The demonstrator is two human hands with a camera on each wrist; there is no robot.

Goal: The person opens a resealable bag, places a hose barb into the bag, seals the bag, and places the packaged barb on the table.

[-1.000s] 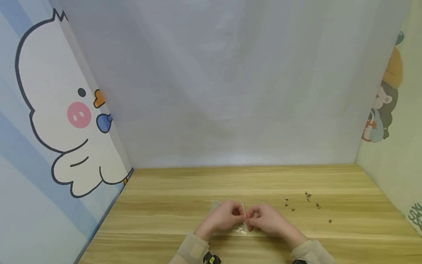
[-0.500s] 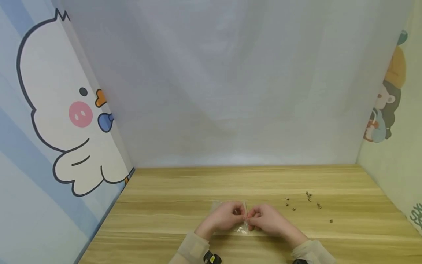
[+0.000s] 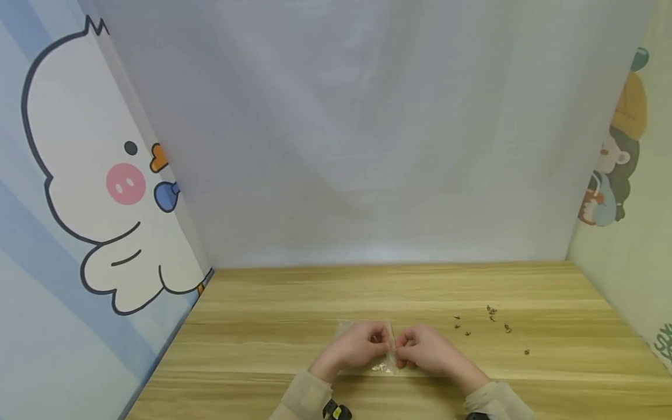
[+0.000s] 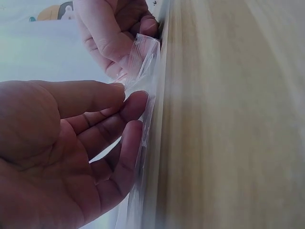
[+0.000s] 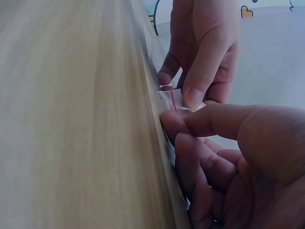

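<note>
A clear plastic zip bag point(image 3: 383, 367) lies on the table under my hands. Its ribbed mouth edge point(image 4: 143, 52) shows in the left wrist view, and a red seal line point(image 5: 173, 101) in the right wrist view. With thumb and index finger my left hand point(image 3: 359, 344) pinches the bag near its mouth, and it covers much of the bag. My right hand point(image 3: 427, 349) pinches the edge of that mouth from the other side, its other fingers curled. Small shiny bits show through the film near the bag's lower corner; I cannot tell what they are.
Several tiny dark metal pieces point(image 3: 492, 311) are scattered on the wooden table point(image 3: 273, 303) to the right, one point(image 3: 527, 352) lying apart from the others. A grey-white backdrop point(image 3: 367, 146) rises behind the table, with printed panels at both sides.
My fingertips have parted slightly at the bag's mouth, the right hand shifting a little to the right. Otherwise the bag and both hands stay nearly in place.
</note>
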